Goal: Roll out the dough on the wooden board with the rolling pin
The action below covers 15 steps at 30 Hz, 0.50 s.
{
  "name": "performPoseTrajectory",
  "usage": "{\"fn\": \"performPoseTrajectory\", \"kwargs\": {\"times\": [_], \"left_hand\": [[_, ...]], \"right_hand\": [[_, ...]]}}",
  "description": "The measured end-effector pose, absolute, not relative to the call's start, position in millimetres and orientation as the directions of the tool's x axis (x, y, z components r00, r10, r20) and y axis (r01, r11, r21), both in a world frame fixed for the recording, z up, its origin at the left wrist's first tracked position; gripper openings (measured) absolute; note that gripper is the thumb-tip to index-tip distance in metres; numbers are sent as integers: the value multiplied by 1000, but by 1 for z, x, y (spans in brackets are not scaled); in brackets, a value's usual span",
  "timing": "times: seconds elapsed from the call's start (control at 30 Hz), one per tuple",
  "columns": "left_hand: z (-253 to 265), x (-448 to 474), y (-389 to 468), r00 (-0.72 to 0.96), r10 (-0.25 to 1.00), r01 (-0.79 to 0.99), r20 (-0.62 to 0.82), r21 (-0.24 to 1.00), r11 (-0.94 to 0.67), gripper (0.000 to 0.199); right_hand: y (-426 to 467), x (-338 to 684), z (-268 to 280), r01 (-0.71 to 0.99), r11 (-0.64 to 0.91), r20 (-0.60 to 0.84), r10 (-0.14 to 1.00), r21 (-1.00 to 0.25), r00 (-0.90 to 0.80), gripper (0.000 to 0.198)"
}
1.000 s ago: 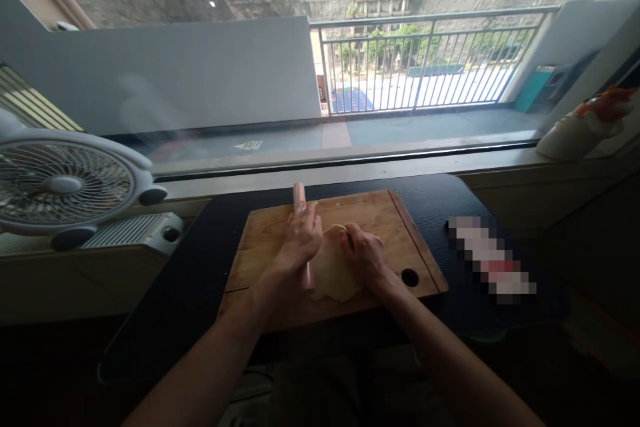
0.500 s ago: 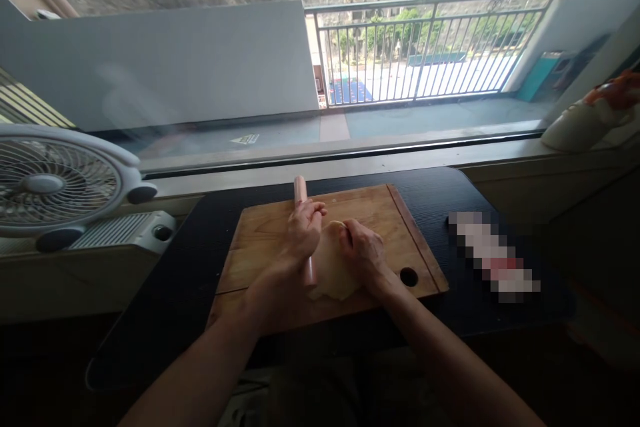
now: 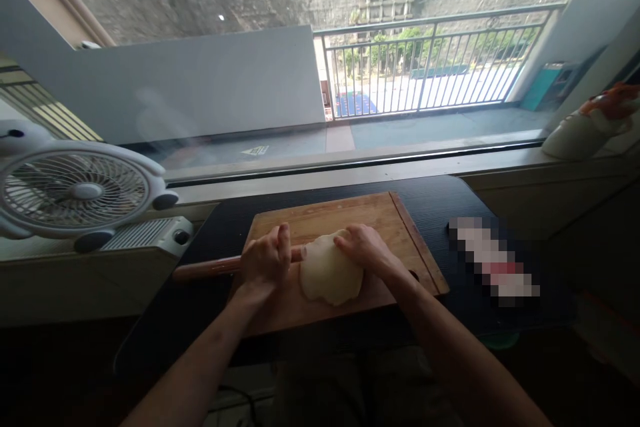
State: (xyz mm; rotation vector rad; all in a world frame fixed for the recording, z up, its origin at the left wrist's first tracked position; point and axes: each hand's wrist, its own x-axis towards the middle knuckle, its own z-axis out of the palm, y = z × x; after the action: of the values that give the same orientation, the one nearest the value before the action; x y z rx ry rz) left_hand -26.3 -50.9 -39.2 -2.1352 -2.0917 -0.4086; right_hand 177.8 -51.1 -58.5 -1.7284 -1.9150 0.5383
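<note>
My left hand (image 3: 265,257) is closed around a wooden rolling pin (image 3: 207,268), which lies nearly sideways, its left end sticking out past the board and its right end at the dough's edge. A flat, roughly round sheet of pale dough (image 3: 330,270) rests on a wooden cutting board (image 3: 417,247). At the dough's upper right edge, my right hand (image 3: 367,250) has its fingers curled over the rim, gripping it. The right forearm partly covers the hole in the board.
The board lies on a dark table (image 3: 435,197) against a window sill. A white fan (image 3: 85,190) stands at the left, and a white figure-shaped object (image 3: 575,137) at the right. A blurred-out object (image 3: 493,260) lies on the table's right side.
The rolling pin has turned from pointing away from me to lying sideways, shifting left off most of the dough with my left hand. More of the dough shows. The camera view has tilted slightly.
</note>
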Motion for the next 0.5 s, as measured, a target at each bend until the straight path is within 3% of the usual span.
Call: {"fn": "performPoseTrajectory", "kwargs": {"times": [0.07, 0.17, 0.3, 0.5], "left_hand": [[-36, -14, -47, -73, 963, 994, 260, 99, 49, 49], [-41, 1, -67, 62, 959, 997, 276, 22, -71, 45], [-50, 3, -81, 228, 926, 973, 300, -43, -225, 43], [-41, 1, -8, 140, 978, 989, 154, 33, -146, 42]], "right_hand": [[-52, 179, -59, 751, 79, 117, 993, -656, -2, 33], [-61, 179, -64, 737, 13, 201, 965, -676, 168, 30], [-77, 176, -71, 812, 54, 269, 954, -581, 129, 26], [-81, 171, -71, 861, 44, 285, 951, -507, 119, 23]]}}
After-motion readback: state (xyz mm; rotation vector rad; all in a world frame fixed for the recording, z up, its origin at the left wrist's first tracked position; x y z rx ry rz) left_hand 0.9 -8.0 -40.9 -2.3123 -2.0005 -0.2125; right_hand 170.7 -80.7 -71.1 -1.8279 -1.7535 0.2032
